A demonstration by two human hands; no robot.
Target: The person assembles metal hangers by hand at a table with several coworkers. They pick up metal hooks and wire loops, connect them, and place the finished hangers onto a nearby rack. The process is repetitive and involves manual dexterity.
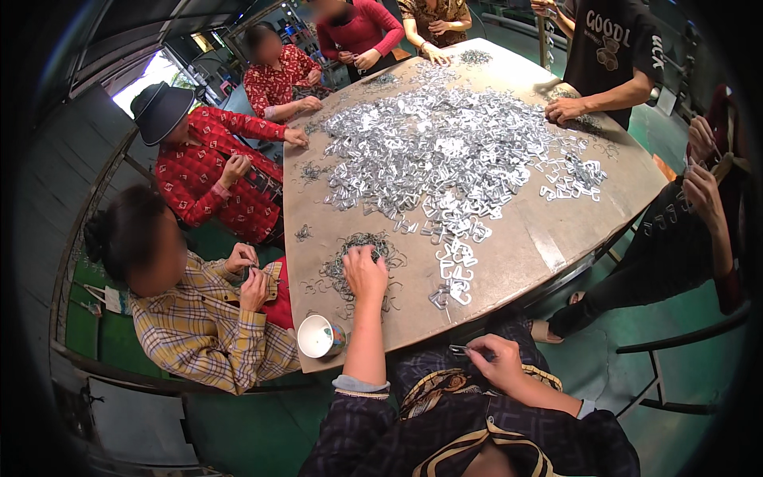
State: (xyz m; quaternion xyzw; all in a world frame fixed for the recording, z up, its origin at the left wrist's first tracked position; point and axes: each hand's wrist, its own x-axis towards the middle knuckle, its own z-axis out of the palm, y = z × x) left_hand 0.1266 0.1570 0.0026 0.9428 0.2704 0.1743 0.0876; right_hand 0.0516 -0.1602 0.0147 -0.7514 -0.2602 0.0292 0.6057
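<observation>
From the head view, a large brown table (pixel 524 246) stood on a green floor (pixel 628 374), with other people seated and standing around it. The left hand (pixel 364 272) rested fingers-down in a small heap of dark wire springs (pixel 350 258), closed over some of them. The right hand (pixel 497 362), held over the lap, pinched a small metal clip (pixel 459 350). Beyond both hands lay a wide pile of shiny silver clips (pixel 445 151). A white cup (pixel 319 336) stood just left of the left forearm.

Dark patterned sleeves, pale cuffs, bare hands, brown-gold patterned lap garment
</observation>
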